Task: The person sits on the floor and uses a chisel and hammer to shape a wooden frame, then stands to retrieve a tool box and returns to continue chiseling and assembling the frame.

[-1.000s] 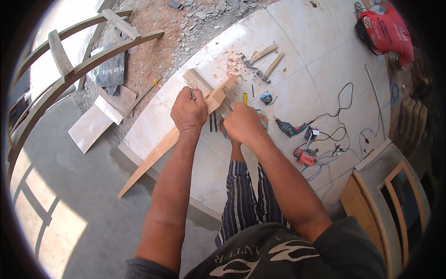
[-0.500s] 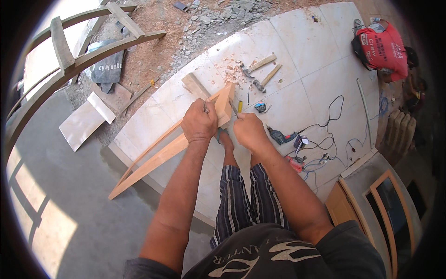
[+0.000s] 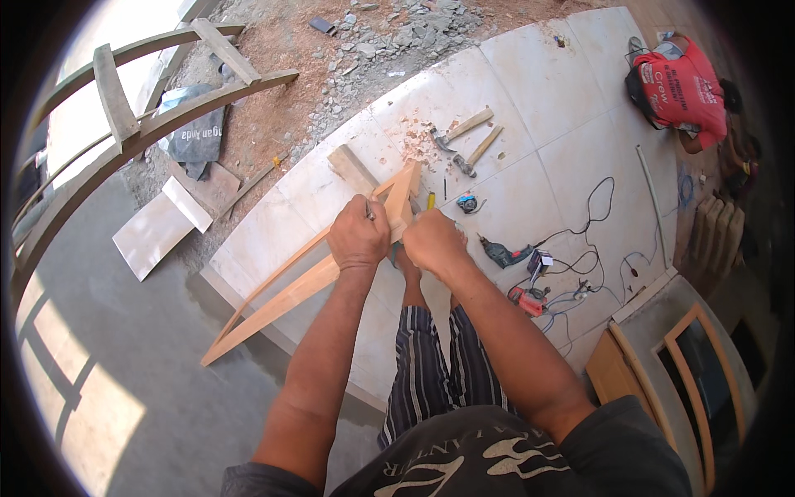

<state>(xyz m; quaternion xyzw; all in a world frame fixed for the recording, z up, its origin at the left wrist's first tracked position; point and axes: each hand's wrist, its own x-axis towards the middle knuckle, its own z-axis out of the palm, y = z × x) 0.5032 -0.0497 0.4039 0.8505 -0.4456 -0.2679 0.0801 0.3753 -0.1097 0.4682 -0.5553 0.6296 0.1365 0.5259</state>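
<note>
A long, narrow frame of pale wood (image 3: 286,302) slants from the lower left up to its pointed joint, which lies against a short wooden block (image 3: 352,168). My left hand (image 3: 358,234) is closed round the frame just below the joint; a small metal bit shows by its thumb, its kind unclear. On the other side of the joint, my right hand (image 3: 432,240) is a fist against the wood. Its thin metal tool is now hidden by the fingers. My bare foot is partly seen beneath the joint.
Two hammers (image 3: 465,124) lie beyond the joint among wood shavings, with a tape measure (image 3: 467,204) nearer. A power drill (image 3: 503,253), a red power tool (image 3: 530,300) and loose cords spread to the right. A person in a red shirt (image 3: 675,87) bends at the far right.
My right hand has moved left, closer to my left hand, and covers the metal blade that showed before. My left hand and the frame sit slightly lower in the picture.
</note>
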